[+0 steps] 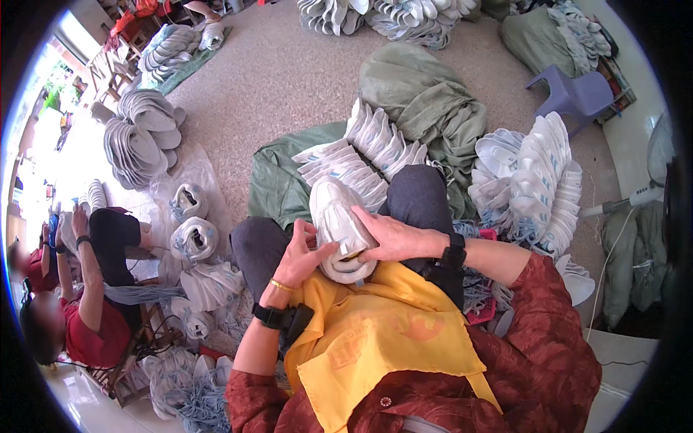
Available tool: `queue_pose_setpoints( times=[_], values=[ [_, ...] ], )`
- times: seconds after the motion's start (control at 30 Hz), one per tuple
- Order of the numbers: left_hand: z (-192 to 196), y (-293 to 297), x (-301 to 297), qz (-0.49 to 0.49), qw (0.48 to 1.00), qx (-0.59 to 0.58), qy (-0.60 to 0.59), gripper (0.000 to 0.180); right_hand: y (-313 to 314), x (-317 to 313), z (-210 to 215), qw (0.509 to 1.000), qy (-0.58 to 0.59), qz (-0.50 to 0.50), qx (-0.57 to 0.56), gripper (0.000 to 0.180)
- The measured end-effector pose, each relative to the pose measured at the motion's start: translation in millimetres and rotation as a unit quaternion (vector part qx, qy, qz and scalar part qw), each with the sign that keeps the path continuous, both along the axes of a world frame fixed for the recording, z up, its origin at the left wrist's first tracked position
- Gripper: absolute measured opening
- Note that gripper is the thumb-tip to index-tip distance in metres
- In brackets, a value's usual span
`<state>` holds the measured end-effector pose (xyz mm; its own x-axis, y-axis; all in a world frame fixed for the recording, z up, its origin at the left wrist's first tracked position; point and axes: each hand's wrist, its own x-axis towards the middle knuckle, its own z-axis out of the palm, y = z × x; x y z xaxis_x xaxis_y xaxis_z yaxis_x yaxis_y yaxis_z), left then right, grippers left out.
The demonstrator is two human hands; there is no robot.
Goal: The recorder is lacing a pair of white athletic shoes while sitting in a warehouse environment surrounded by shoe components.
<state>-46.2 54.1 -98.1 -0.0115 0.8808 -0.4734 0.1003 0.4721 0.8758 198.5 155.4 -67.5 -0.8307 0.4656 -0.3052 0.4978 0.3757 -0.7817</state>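
In the head view, a white shoe point(334, 213) is being held over the lap, its toe being pointed away from the body and its heel being turned toward the yellow apron point(375, 353). Its long axis is running fore and aft, the heel end being slanted slightly to the right, and the whole is being framed by the left knee point(254, 249) and the right knee point(419, 195).

The shoe is lying to the right of the left hand point(294, 260) and to the left of the right hand point(395, 237). Neither hand is standing nearer, since contact is being made by both, though more of the upper is being covered by the right. On that side the fingers are being stretched along the upper, apart from the thumb, which is being set beside the opening. On the left, the thumb is being laid against the shoe near the opening while the fingers are being curled; whether anything is being pinched by either hand cannot be told.

Beyond the toe, stacked white shoe pieces point(343, 172) are being borne on a green sheet point(271, 169).
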Motion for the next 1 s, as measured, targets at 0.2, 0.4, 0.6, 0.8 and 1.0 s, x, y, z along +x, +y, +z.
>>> queue_pose_setpoints(
  times=[0.2, 0.4, 0.6, 0.8, 1.0],
  values=[
    [27, -24, 16, -0.032, 0.984, 0.154, 0.087, 0.057, -22, 20, 22, 0.980, 0.021, 0.023, 0.198, 0.110],
    [29, -30, 24, -0.041, 0.969, 0.170, 0.172, 0.057, -33, 15, 31, 0.953, 0.023, 0.016, 0.301, 0.095],
    [45, -38, 31, -0.063, 0.914, 0.267, 0.298, 0.048, -44, 18, 34, 0.980, 0.040, 0.015, 0.192, 0.095],
    [40, -41, 34, -0.044, 0.929, 0.255, 0.264, 0.042, -50, 15, 34, 0.973, 0.068, 0.002, 0.222, 0.080],
    [49, -40, 40, -0.035, 0.929, 0.257, 0.264, 0.042, -46, 13, 38, 0.982, 0.085, -0.062, 0.160, 0.059]
  ],
)
